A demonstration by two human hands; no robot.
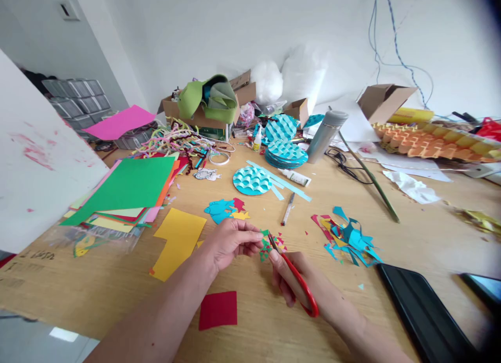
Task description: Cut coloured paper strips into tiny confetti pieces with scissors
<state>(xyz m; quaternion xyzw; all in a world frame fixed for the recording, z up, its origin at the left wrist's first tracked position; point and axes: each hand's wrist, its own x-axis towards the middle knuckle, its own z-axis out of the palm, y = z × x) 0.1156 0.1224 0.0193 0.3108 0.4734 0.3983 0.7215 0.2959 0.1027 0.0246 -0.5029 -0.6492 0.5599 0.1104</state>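
Note:
In my right hand [291, 274] is a pair of red-handled scissors [301, 290], its blades pointing up and left. My left hand [237, 238] pinches a small green paper piece [265, 232] close to the blade tips. Below the blades lies a scatter of small green and red paper bits [266, 251]. Just beyond my left hand are a blue paper fish [219, 210], a red one [238, 204] and a yellow one [240, 215]. A dark red paper rectangle [218, 310] lies near the front edge, and yellow paper [176, 238] sits left of my hand.
A stack of coloured paper [129, 185] is at left. Blue and red scraps [352, 238] lie right of the scissors, with a black phone [422, 311] nearer me. Farther back are a blue wavy disc [252, 180], a pen [288, 209], a glue tube [295, 177] and a grey flask [325, 136].

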